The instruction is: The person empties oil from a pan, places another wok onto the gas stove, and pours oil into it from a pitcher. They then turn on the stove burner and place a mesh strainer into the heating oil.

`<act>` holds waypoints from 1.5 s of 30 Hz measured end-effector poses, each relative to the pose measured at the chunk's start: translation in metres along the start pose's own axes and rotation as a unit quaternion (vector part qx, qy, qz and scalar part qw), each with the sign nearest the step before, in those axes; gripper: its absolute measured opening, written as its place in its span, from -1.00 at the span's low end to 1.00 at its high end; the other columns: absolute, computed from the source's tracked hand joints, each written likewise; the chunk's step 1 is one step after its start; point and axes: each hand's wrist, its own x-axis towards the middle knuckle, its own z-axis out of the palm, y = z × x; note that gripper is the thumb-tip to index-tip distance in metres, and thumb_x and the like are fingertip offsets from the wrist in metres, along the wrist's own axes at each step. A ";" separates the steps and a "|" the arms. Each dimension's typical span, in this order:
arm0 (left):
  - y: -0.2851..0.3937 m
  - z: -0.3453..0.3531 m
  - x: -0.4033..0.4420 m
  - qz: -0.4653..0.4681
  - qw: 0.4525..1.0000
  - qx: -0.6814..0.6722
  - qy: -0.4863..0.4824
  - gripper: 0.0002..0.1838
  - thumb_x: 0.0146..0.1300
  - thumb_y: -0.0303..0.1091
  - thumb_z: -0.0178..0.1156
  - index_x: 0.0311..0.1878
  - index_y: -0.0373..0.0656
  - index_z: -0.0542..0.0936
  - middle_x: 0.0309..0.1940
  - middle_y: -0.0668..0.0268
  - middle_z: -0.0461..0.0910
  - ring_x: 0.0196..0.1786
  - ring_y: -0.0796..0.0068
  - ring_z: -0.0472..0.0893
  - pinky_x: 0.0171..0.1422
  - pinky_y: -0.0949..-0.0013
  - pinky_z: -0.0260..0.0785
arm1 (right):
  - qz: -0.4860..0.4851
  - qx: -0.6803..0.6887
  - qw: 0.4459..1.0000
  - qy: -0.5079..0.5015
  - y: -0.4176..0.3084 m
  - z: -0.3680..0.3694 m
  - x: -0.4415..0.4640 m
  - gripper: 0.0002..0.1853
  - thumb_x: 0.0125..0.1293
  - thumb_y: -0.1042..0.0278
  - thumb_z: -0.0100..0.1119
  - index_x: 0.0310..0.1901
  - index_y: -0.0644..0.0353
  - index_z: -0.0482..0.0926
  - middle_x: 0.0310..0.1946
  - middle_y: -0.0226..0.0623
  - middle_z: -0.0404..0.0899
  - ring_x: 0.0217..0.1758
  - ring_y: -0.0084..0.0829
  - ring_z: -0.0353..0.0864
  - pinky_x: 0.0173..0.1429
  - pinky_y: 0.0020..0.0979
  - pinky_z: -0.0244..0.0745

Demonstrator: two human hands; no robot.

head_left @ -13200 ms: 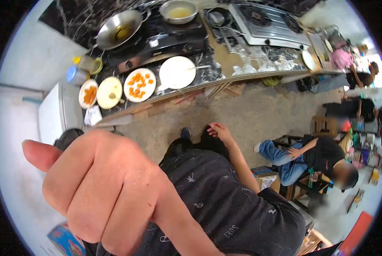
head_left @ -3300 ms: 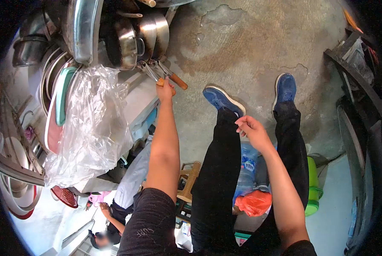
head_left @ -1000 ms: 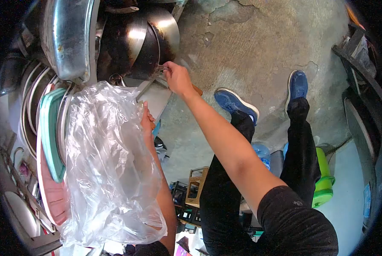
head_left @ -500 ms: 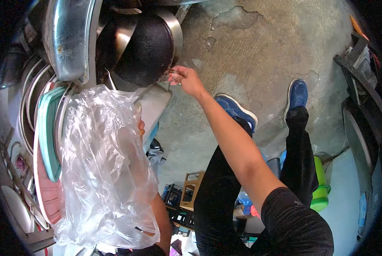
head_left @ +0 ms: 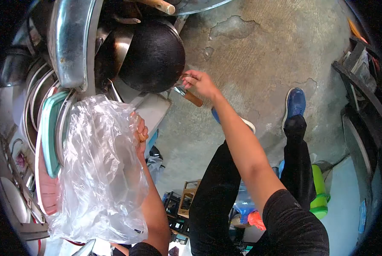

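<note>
Teal tray (head_left: 51,141) beside pink tray (head_left: 49,194); green container (head_left: 319,190).

The pan (head_left: 152,57) is black, the handle (head_left: 194,100) orange-brown. The tray (head_left: 50,138) is mint green, the container (head_left: 320,185) lime green, the shoe (head_left: 296,102) blue.

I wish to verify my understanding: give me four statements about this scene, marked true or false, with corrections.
1. The right hand is at the edge of the dark wok. True.
2. The plastic in front of the left forearm is red. False: that plastic is clear.
3. Both shoes are fully visible. False: the right forearm hides part of the left shoe.
4. A wooden handle shows near the right hand. True.
</note>
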 end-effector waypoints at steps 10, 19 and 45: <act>-0.024 -0.003 0.012 -0.062 0.997 0.041 0.027 -0.85 0.47 -0.21 0.07 -0.16 -0.02 0.37 -0.48 0.49 0.27 -0.49 0.71 0.27 -0.41 0.57 0.21 | 0.074 -0.041 0.996 -0.039 -0.036 -0.079 -0.081 -0.84 0.41 0.47 0.08 -0.07 0.35 0.57 -0.30 -0.32 0.64 -0.25 -0.52 0.61 -0.06 -0.44 0.54; -0.120 0.048 0.046 -0.028 0.993 0.087 0.075 -0.78 0.38 -0.24 0.21 -0.08 -0.12 0.44 -0.36 0.38 0.51 -0.29 0.52 0.55 -0.15 0.39 0.44 | 0.092 -0.116 0.985 0.085 -0.155 -0.102 -0.247 -0.81 0.39 0.47 0.11 -0.04 0.38 0.54 -0.32 -0.31 0.61 -0.26 -0.49 0.61 -0.05 -0.44 0.53; 0.042 0.130 -0.174 -0.082 0.976 0.184 -0.078 -0.49 0.42 0.07 0.03 -0.11 -0.28 0.63 -0.17 0.20 0.69 -0.14 0.43 0.62 -0.03 0.32 0.42 | -0.071 -0.806 0.581 -0.089 -0.520 0.210 -0.499 -0.76 0.29 0.21 0.15 -0.36 0.23 0.54 -0.35 -0.18 0.55 -0.15 -0.14 0.54 -0.03 -0.16 0.43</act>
